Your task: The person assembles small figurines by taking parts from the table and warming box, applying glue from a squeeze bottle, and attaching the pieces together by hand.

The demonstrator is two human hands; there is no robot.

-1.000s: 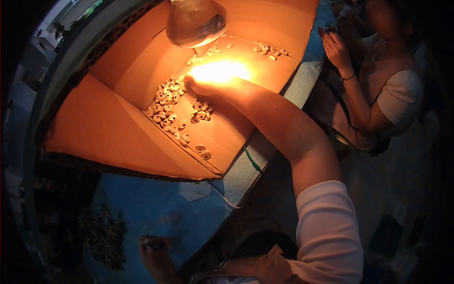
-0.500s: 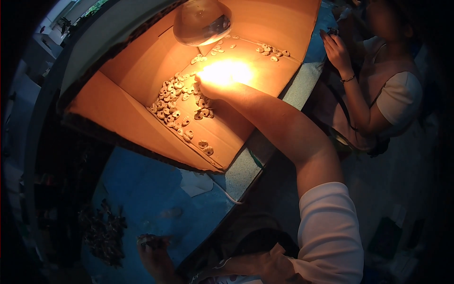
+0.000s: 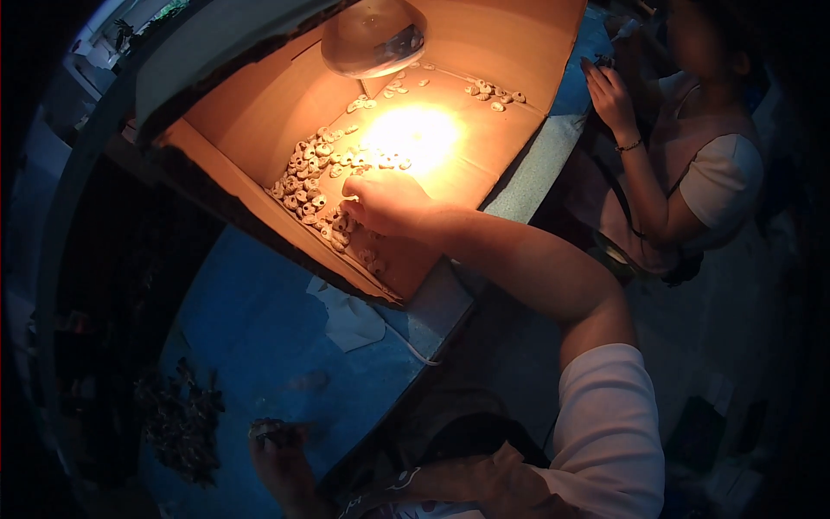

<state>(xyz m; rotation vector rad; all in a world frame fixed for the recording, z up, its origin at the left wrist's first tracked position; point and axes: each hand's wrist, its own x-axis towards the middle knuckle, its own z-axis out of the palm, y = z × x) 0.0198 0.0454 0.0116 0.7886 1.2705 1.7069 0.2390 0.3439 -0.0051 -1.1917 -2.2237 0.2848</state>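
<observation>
A pale, short sleeve (image 3: 609, 415) with soft crosswise folds ends above the right elbow (image 3: 609, 298); the forearm (image 3: 510, 255) and right hand (image 3: 385, 201) below it are bare.

Small pale shell-like pieces (image 3: 301, 176) (many dark-holed) in clusters on cardboard (image 3: 491, 143)

The right hand (image 3: 382, 202) partly hides the shells (image 3: 303, 173), and whether it grips one is unclear; the far edge cuts off lamp (image 3: 372, 39) and box (image 3: 501, 39); the lump (image 3: 273, 429) in the left hand (image 3: 281, 463) and the heap (image 3: 183, 426) at left are too dim to tell.
</observation>
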